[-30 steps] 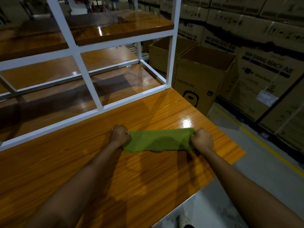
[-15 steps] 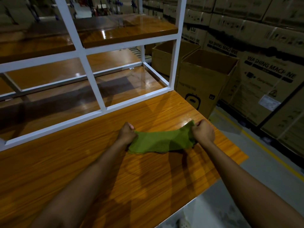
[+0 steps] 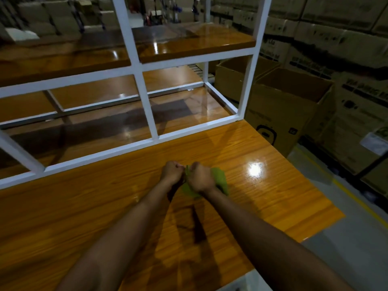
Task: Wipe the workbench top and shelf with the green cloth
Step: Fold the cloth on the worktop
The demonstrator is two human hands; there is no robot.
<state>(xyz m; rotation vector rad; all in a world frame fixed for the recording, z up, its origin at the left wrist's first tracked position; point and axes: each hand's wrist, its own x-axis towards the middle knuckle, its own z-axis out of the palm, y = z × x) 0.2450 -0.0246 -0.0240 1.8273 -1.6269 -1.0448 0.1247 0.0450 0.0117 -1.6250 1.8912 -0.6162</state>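
Head view: both hands meet near the middle of the glossy wooden surface. The left hand and right hand are fists side by side, close enough that they seem to touch. Their fingers are curled tight on the green cloth, which is bunched between them. The cloth's loose part spreads out to the right of the right hand, low over the surface. Beyond the hands stands a white metal frame carrying a wooden shelf. Open cardboard boxes stand on the floor to the right, just past the surface's edge.
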